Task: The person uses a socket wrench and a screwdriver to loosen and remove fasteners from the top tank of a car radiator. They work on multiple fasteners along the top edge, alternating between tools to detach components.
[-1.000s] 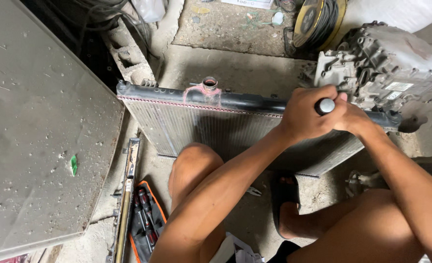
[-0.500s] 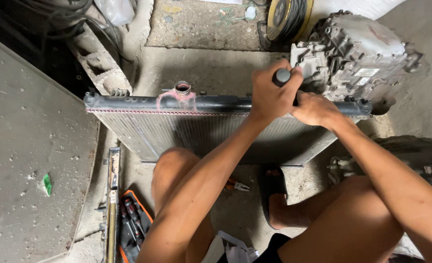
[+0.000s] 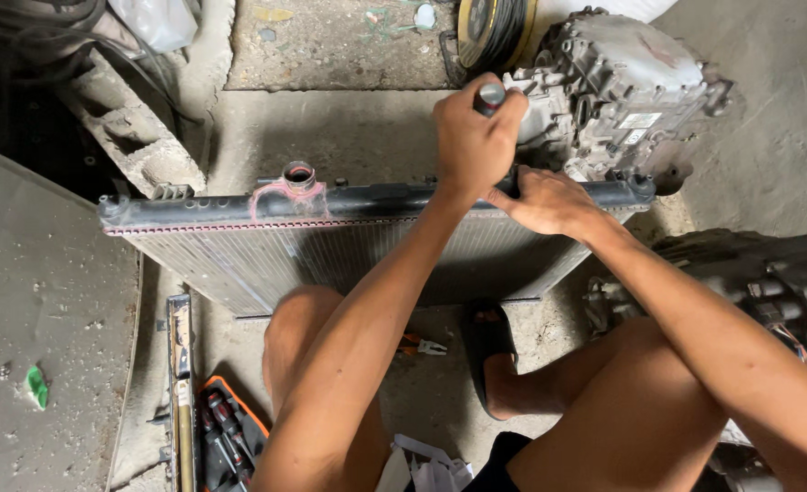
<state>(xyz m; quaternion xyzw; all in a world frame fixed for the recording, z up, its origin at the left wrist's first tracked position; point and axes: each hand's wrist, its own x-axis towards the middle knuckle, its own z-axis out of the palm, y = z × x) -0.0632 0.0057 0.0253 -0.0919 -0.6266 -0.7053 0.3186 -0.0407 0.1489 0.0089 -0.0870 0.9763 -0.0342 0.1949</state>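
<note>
A car radiator (image 3: pixel 240 255) stands on its long edge on the concrete floor in front of my knees, its black top tank (image 3: pixel 194 211) with a round filler neck (image 3: pixel 299 174) facing up. My left hand (image 3: pixel 476 137) is closed round the handle of a tool (image 3: pixel 489 95) held upright over the tank's right part. My right hand (image 3: pixel 549 200) rests on the tank just right of the tool, fingers on the black plastic. The tool's tip is hidden behind my hands.
A grey metal gearbox housing (image 3: pixel 618 91) sits just behind the radiator at the right. An orange case of screwdrivers (image 3: pixel 226 433) and a long metal bar (image 3: pixel 180 392) lie at the lower left. A grey slab (image 3: pixel 39 346) fills the left side. More engine parts (image 3: pixel 777 282) lie at the right.
The view has shifted so the radiator sits lower and more to the left in frame. My left hand with the tool stays over the tank, and my right hand has settled flat on the tank.
</note>
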